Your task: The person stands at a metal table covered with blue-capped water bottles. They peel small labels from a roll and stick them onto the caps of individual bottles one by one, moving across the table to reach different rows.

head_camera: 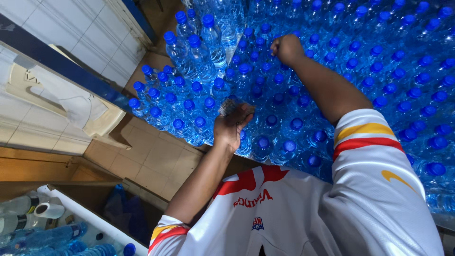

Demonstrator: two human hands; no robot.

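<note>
Water bottles (332, 71), blue-capped, clear plastic, packed upright in a dense mass. Judged heavy when full, walls soft, slick; best gripped at neck or cap. Right hand (286, 49) fisted on a cap. Left hand (231, 127) curled around small label stack (228, 105).

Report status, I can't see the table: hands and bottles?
Left hand holds small stack of labels. Right hand closed on blue-capped clear plastic bottle. Bottles packed tight.

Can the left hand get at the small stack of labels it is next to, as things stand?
Probably yes: the left hand already rests against the small grey stack lying on the blue-capped clear plastic water bottles, with nothing between them. The right hand is busy farther off.
</note>
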